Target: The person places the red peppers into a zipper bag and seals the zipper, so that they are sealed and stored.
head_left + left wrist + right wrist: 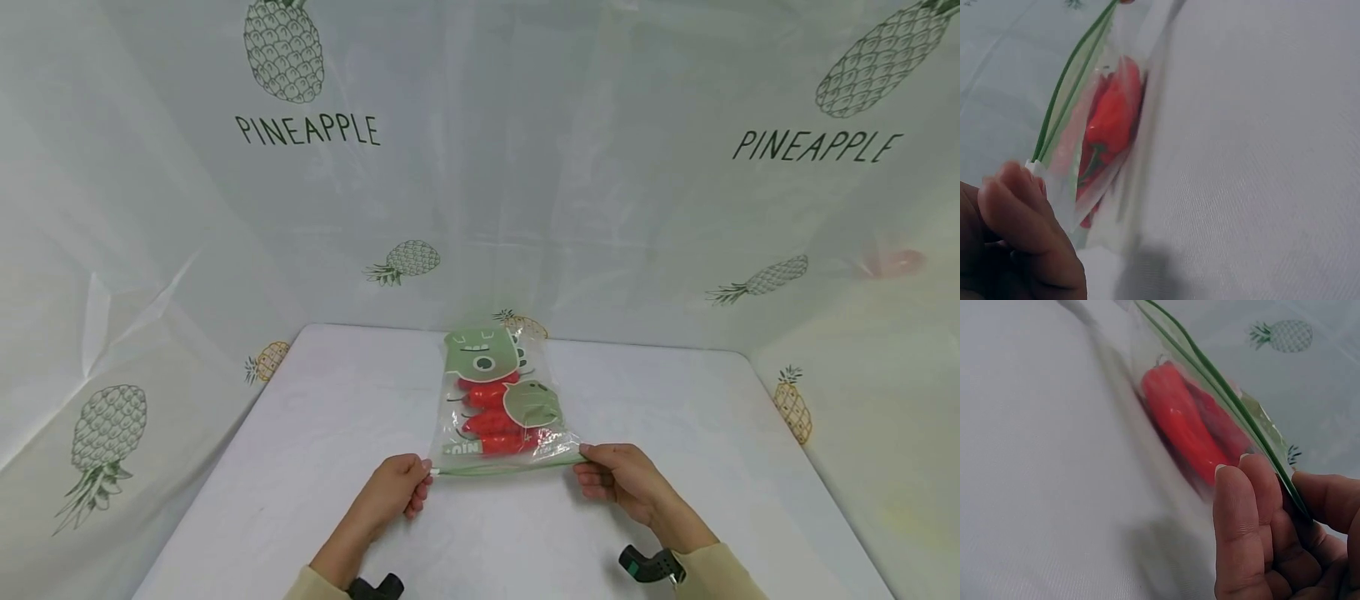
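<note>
A clear zip bag (532,367) with green cartoon prints lies on the white table, its zip edge toward me. Inside it are several red chili peppers (491,421), stacked crosswise. My left hand (393,492) pinches the bag's left corner, where a white slider (1033,166) sits at the end of the green zip strip. At the right corner, my right hand (622,479) pinches the same strip (1229,394) between thumb and fingers. In both wrist views the strip is lifted off the table, and its two green lines stand slightly apart along the middle.
The white table (337,400) extends around the bag on all sides. A pale curtain (525,167) printed with pineapples hangs behind the table and along both sides. Each wrist carries a black camera mount (648,565).
</note>
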`<state>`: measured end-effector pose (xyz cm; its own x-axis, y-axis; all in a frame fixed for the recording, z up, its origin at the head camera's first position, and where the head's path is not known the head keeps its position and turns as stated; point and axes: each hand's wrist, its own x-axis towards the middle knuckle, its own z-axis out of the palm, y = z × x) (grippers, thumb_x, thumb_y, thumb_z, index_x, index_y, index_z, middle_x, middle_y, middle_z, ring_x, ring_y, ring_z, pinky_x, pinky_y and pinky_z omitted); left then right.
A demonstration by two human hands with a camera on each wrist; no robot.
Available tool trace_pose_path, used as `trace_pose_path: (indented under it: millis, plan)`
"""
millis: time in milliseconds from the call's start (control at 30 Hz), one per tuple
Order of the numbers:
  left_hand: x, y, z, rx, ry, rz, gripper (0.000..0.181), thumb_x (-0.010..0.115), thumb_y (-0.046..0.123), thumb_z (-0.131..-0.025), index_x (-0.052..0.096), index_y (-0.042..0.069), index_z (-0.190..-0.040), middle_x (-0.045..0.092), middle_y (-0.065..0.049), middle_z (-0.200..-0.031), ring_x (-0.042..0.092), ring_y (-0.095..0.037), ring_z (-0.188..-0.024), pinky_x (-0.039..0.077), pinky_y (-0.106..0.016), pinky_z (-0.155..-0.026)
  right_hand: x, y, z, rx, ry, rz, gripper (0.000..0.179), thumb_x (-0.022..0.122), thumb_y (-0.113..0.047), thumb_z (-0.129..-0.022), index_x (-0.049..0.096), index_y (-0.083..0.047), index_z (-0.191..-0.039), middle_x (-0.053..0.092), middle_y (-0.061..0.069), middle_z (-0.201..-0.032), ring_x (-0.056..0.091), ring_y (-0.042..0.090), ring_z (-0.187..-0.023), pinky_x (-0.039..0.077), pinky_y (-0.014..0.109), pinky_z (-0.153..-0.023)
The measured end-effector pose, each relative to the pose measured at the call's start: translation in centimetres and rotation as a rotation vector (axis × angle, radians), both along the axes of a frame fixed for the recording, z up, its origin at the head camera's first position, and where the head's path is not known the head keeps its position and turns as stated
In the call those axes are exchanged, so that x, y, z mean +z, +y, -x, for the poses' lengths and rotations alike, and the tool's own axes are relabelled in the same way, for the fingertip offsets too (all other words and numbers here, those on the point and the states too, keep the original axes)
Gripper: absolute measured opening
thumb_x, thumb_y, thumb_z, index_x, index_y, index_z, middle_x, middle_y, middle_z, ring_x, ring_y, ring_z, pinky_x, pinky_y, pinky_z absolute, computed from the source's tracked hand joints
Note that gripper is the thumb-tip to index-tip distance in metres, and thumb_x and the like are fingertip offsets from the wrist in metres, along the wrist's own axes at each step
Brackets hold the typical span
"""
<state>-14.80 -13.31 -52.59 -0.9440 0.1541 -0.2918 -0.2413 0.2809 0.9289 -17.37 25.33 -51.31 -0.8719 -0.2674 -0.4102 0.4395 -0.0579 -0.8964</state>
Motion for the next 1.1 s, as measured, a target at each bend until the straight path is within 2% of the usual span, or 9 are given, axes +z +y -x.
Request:
trace_pose_path:
  millis: [100, 200, 333, 500, 667, 800, 1000, 1100]
  plan:
    - [0.1, 0.3, 0.0, 0.003, 0.013, 0.022, 0.034, 0.053, 0.021, -0.110, 0.063, -0.005, -0.091, 0.054, 0.001, -0.067, 0.051, -0.011, -0.057, 0.046, -0.022, -0.048, 0.0, 0.1, 0.0, -0.015, -0.002, 0.008, 0.024, 0.064, -0.022, -0.106, 0.072, 0.001, -0.108, 0.079, 0.003, -0.086, 0.075, 0.010, -0.076, 0.065, 0.028, -0.074]
    - [0.0, 0.3, 0.0, 0.005, 0.017, 0.008, 0.033, 0.055, 0.021, -0.109, 0.063, -0.005, -0.091, 0.054, 0.001, -0.066, 0.051, -0.011, -0.057, 0.047, -0.022, -0.048, -0.1, 0.0, 0.1, -0.034, -0.002, 0.014, 0.023, 0.064, -0.021, -0.106, 0.072, 0.000, -0.105, 0.078, 0.002, -0.084, 0.074, 0.010, -0.075, 0.065, 0.028, -0.074]
    - [-0.5, 0.2, 0.1, -0.007, -0.020, -0.103, 0.035, 0.058, 0.023, -0.108, 0.064, -0.008, -0.093, 0.058, 0.001, -0.068, 0.055, -0.009, -0.058, 0.052, -0.022, -0.051, -0.4, -0.1, 0.3, -0.081, -0.005, 0.028, 0.023, 0.064, -0.021, -0.107, 0.072, 0.000, -0.105, 0.077, 0.001, -0.083, 0.074, 0.009, -0.075, 0.065, 0.029, -0.075]
    - [-1.3, -0.3, 0.0, -0.047, -0.139, -0.273, 0.038, 0.057, 0.026, -0.109, 0.066, -0.009, -0.101, 0.066, -0.001, -0.075, 0.063, -0.007, -0.063, 0.059, -0.023, -0.058, -0.7, -0.4, 0.1, -0.153, -0.023, 0.049, 0.022, 0.064, -0.022, -0.107, 0.068, -0.001, -0.109, 0.076, 0.002, -0.084, 0.074, 0.010, -0.076, 0.066, 0.032, -0.076]
    - [-1.5, -0.5, 0.0, -0.059, -0.172, -0.323, 0.038, 0.060, 0.030, -0.109, 0.066, -0.008, -0.105, 0.067, -0.001, -0.078, 0.066, -0.007, -0.066, 0.061, -0.024, -0.061, -1.1, -1.3, -0.6, -0.204, -0.077, 0.105, 0.036, 0.063, -0.040, -0.107, 0.067, -0.004, -0.108, 0.076, 0.004, -0.085, 0.076, 0.013, -0.080, 0.066, 0.036, -0.082]
    - [-1.5, -0.5, -0.1, -0.069, -0.173, -0.342, 0.036, 0.060, 0.028, -0.108, 0.066, -0.007, -0.104, 0.067, -0.001, -0.079, 0.066, -0.007, -0.066, 0.061, -0.024, -0.061, -1.6, -2.7, -1.5, -0.141, -0.108, 0.203, 0.043, 0.060, -0.045, -0.107, 0.068, -0.003, -0.109, 0.079, 0.007, -0.092, 0.078, 0.016, -0.088, 0.065, 0.038, -0.088]
    - [-1.3, -0.1, -0.4, -0.080, -0.177, -0.354, 0.035, 0.059, 0.025, -0.109, 0.065, -0.008, -0.103, 0.067, 0.000, -0.078, 0.067, -0.006, -0.066, 0.061, -0.023, -0.062, -2.0, -7.1, -2.8, 0.016, -0.120, 0.271, 0.039, 0.064, -0.034, -0.106, 0.069, 0.003, -0.116, 0.080, 0.010, -0.101, 0.078, 0.020, -0.098, 0.063, 0.041, -0.094]
    - [-1.2, 0.1, -0.5, -0.084, -0.174, -0.357, 0.034, 0.059, 0.024, -0.109, 0.066, -0.008, -0.102, 0.067, 0.000, -0.078, 0.067, -0.006, -0.066, 0.061, -0.023, -0.061, -2.2, -9.6, -3.2, 0.064, -0.133, 0.296, 0.040, 0.065, -0.032, -0.105, 0.068, 0.005, -0.119, 0.080, 0.012, -0.104, 0.078, 0.021, -0.099, 0.062, 0.041, -0.095]
